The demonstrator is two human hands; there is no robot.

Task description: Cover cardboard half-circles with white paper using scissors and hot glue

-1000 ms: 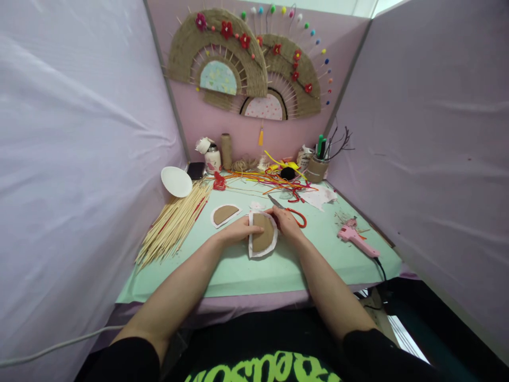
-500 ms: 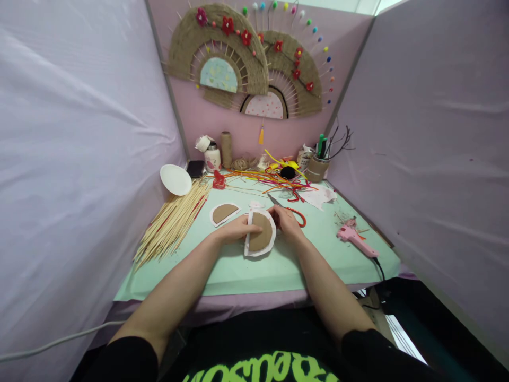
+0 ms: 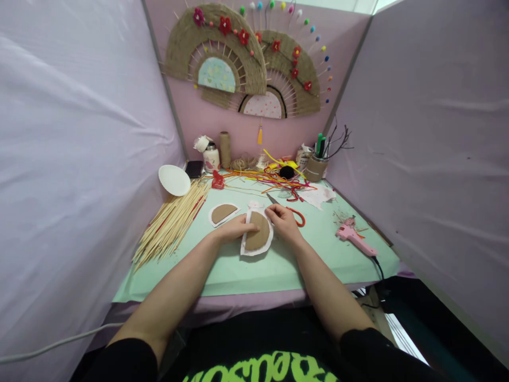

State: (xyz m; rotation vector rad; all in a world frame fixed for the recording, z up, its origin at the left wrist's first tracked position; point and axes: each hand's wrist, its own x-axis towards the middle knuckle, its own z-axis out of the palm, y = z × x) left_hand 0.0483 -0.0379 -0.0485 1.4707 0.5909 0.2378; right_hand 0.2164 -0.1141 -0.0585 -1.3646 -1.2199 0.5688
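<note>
My left hand (image 3: 234,229) grips a brown cardboard half-circle (image 3: 258,240) by its straight side, thumb on top of the board. The piece stands with its straight edge to the left, and a white paper margin (image 3: 249,251) sticks out around it. At the upper right of that margin, my right hand (image 3: 284,222) is closed in a pinch at the paper's edge. Just behind the right hand lie scissors with orange-red handles (image 3: 299,217), partly covered by it. A second cardboard half-circle on white paper (image 3: 224,214) rests flat beyond my left hand.
Many thin bamboo sticks (image 3: 170,231) and a white bowl (image 3: 174,180) are at the left. A pink glue gun (image 3: 355,240) with a cord lies right. Behind are colourful pipe cleaners (image 3: 274,183), a twine spool (image 3: 225,150), and a pen holder (image 3: 316,168). Decorated fans (image 3: 254,63) hang behind.
My right hand's fingers have shifted slightly left along the upper paper edge into a pinch. The held half-circle has tilted a little and moved slightly left.
</note>
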